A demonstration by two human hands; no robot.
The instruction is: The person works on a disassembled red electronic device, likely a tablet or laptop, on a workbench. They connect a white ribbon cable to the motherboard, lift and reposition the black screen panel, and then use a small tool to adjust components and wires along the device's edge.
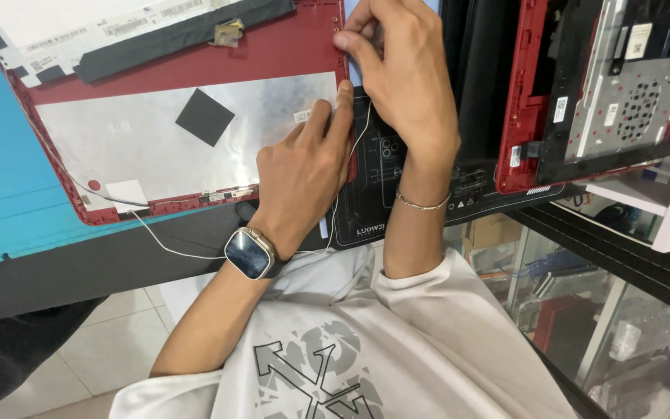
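A red laptop lid cover (pixel 273 54) lies inside-up, lined with silver foil (pixel 133 132) that carries a black square pad (pixel 205 116). My left hand (pixel 304 167), with a watch on its wrist, rests on the cover's right side. Its index fingertip presses against the right rim. My right hand (pixel 401 77), a thin bracelet on its wrist, pinches that same rim higher up near the corner. A thin white cable (pixel 164 240) runs from the cover's lower left edge, under my left wrist and up along the rim between the hands.
A detached screen panel (pixel 79 23) lies across the cover's top left. Under the cover are a blue mat (pixel 1 186) and a black work mat (pixel 381 202). An opened red laptop base (pixel 583 93) sits at the right. Glass shelves (pixel 606 310) show below.
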